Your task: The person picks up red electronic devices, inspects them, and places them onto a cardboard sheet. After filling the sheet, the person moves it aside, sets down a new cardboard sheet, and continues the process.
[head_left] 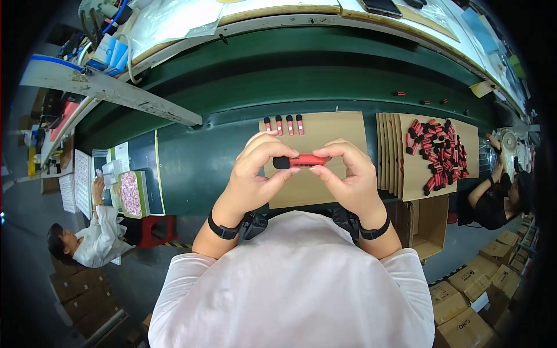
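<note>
A small red microphone [304, 161] with a black foam head lies level between my two hands, above a brown cardboard sheet [325, 194]. My left hand [248, 171] is closed on its foam end, pinching it with thumb and forefinger. The red end is pinched the same way by my right hand [355, 169]. A row of dark slots or buttons shows along its near side. Just beyond my left hand, several like microphones [290, 125] stand in a row at the sheet's far edge, foam heads pointing away.
On the right, a heap of red-and-black microphones [435, 148] rests on stacked cardboard [391, 156]. Loose red pieces [426, 102] dot the green bench beyond. An open carton [430, 226] sits below. Co-workers sit left [98, 243] and right [490, 203]. A metal post [139, 100] slants in at left.
</note>
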The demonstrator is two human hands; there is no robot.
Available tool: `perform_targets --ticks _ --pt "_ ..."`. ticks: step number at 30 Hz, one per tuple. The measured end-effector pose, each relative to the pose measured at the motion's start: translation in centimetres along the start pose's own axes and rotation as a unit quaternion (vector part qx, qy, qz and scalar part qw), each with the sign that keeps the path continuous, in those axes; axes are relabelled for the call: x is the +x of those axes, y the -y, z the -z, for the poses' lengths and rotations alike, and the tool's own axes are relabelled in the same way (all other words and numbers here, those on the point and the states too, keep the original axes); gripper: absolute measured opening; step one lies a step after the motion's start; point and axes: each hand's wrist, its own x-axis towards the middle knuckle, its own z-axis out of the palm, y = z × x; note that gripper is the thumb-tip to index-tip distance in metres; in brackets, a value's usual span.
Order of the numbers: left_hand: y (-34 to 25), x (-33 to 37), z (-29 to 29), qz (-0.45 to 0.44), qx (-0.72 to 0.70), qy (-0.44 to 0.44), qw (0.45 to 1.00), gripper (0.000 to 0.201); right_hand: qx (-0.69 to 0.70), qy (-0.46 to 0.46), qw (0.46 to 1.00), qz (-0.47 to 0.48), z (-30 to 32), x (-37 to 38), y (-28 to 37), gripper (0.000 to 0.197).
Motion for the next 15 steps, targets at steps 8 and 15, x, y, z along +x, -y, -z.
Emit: perform_targets --ticks 8,15 --pt "1.7 -0.8 -0.1 0.114 -0.129 -0.030 0.985 0.026 -0.044 -0.003 0.996 0.084 0.0 0.5 -0.7 0.027" --pt "3.5 -0.4 -0.4 0.024 -0.004 0.047 0.999 0.029 -0.152 0.091 0.984 -0.026 -0.4 0.3 -2.7 0.021"
